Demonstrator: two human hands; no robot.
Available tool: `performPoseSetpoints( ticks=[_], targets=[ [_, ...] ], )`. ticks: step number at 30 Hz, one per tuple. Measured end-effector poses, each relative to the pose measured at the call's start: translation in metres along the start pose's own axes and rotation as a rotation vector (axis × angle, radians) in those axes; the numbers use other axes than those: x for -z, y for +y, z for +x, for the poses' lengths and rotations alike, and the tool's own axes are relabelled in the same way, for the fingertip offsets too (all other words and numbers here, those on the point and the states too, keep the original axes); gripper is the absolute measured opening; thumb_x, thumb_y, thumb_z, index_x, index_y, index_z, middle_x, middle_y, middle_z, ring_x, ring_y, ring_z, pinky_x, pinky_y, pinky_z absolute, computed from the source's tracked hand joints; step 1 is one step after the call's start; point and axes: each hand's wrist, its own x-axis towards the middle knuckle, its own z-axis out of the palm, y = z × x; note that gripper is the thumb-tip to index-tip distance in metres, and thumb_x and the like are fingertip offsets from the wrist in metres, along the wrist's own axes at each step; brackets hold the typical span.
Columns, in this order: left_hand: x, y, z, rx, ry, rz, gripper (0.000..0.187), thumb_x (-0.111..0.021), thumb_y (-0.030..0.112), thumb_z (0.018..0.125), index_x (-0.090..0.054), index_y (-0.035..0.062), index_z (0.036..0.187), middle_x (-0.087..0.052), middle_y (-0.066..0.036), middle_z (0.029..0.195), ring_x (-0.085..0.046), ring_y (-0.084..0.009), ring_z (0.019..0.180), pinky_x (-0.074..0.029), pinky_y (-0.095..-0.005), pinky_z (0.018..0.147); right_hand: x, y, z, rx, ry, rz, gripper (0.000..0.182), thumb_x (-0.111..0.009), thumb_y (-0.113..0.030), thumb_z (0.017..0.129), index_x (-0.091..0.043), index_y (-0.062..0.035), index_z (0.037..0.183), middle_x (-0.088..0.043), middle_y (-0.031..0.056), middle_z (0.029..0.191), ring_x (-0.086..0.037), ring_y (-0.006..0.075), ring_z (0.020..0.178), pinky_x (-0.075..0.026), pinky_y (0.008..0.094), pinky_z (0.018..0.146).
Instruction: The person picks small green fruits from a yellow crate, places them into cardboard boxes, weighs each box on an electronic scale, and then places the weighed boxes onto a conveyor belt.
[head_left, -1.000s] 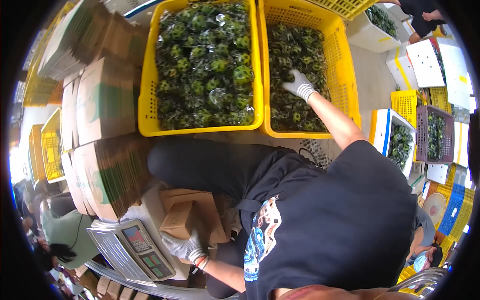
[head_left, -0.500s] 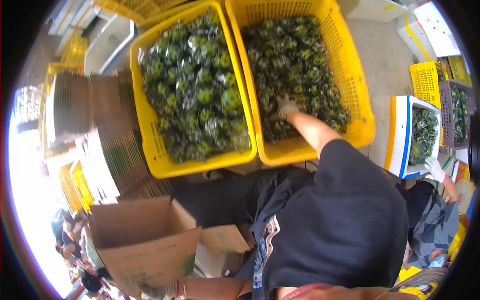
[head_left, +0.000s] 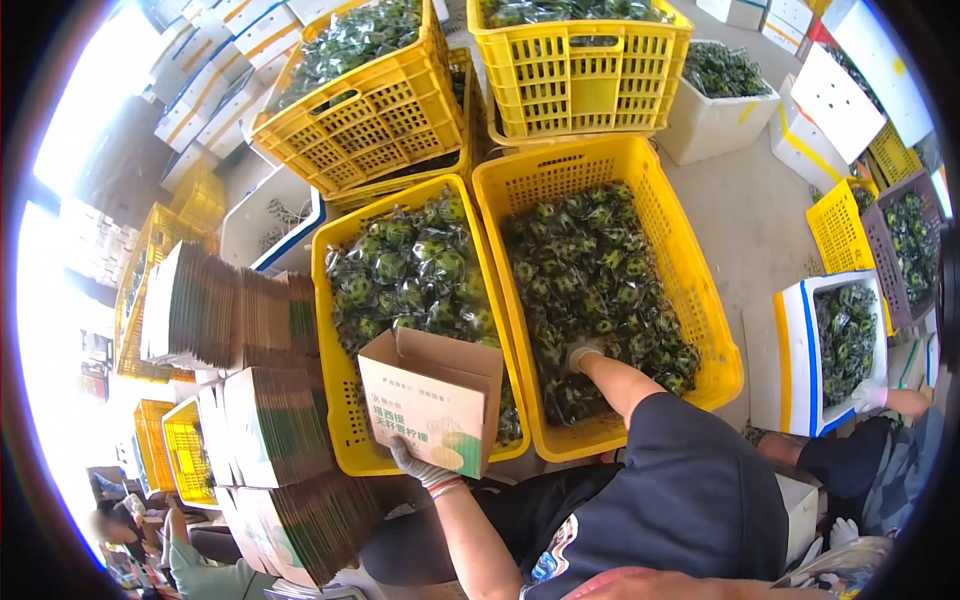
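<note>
My left hand (head_left: 425, 465), in a pale glove with a striped cuff, grips the lower edge of an open cardboard box (head_left: 425, 405) with green print. The box is held over the near part of the left yellow crate (head_left: 345, 460), which is full of clear plastic bags of green fruit (head_left: 410, 265). My right hand (head_left: 585, 358), also gloved, reaches down into the right yellow crate (head_left: 720, 380) and touches the bagged green fruit (head_left: 600, 250) there. Its fingers are mostly hidden among the bags, so their grip does not show.
Stacks of flattened cardboard boxes (head_left: 270, 425) stand at the left. Beyond the crates are more filled yellow crates (head_left: 575, 85) and a white foam box (head_left: 715, 125). At the right, a co-worker's gloved hand (head_left: 868, 396) touches a blue-rimmed foam box (head_left: 795, 350) of bagged fruit.
My left hand has brought the cardboard box up from low at the left to over the left crate. My right hand stays in the right crate, its fingers now less visible. The view has tilted upward.
</note>
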Motion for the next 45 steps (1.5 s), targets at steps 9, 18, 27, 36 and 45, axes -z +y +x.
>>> performPoseSetpoints(
  ticks=[9,18,27,36,45],
  targets=[
    [-0.007,0.008,-0.002,-0.019,-0.074,-0.064,0.073,-0.069,0.037,0.072,-0.042,0.0017,0.129,-0.052,-0.013,0.123,-0.050,-0.0296,0.112,-0.040,-0.0450,0.097,-0.084,0.024,0.036,0.237,-0.200,-0.448,0.063,-0.049,-0.031,0.091,-0.021,-0.0161,0.146,-0.018,0.0123,0.151,-0.033,0.0309,0.132,-0.036,0.0447,0.102],
    [-0.004,0.003,0.000,0.008,-0.121,-0.114,0.070,-0.068,0.038,0.073,-0.043,0.0016,0.128,-0.053,-0.013,0.123,-0.050,-0.0283,0.111,-0.040,-0.0440,0.096,-0.084,-0.019,-0.046,0.030,0.064,-0.039,0.075,-0.058,-0.042,0.084,-0.023,-0.0159,0.145,-0.017,0.0141,0.151,-0.028,0.0394,0.133,-0.032,0.0491,0.105],
    [0.009,0.013,-0.006,-0.032,-0.083,-0.018,0.067,-0.062,0.042,0.079,-0.043,0.0026,0.129,-0.050,-0.012,0.127,-0.047,-0.0283,0.113,-0.037,-0.0439,0.098,-0.088,-0.025,-0.047,0.086,0.101,-0.107,0.089,-0.073,-0.037,0.068,-0.027,-0.0233,0.143,-0.011,0.0129,0.152,-0.017,0.0519,0.132,-0.030,0.0594,0.102],
    [0.012,0.009,0.000,-0.091,0.002,0.015,0.069,-0.069,0.036,0.074,-0.042,0.0033,0.129,-0.051,-0.014,0.124,-0.050,-0.0295,0.111,-0.041,-0.0454,0.096,-0.080,-0.017,-0.029,0.123,0.131,-0.074,0.075,-0.070,-0.030,0.073,-0.036,-0.0190,0.139,-0.019,0.0197,0.147,-0.031,0.0406,0.130,-0.037,0.0532,0.098],
    [0.016,0.007,0.004,-0.067,-0.002,0.045,0.071,-0.065,0.043,0.077,-0.042,0.0011,0.129,-0.049,-0.015,0.125,-0.048,-0.0298,0.113,-0.039,-0.0450,0.097,-0.059,0.005,-0.076,0.244,0.060,-0.076,0.093,-0.073,-0.051,0.062,-0.034,-0.0205,0.141,-0.020,0.0220,0.146,-0.035,0.0417,0.127,-0.038,0.0459,0.101]
  ],
)
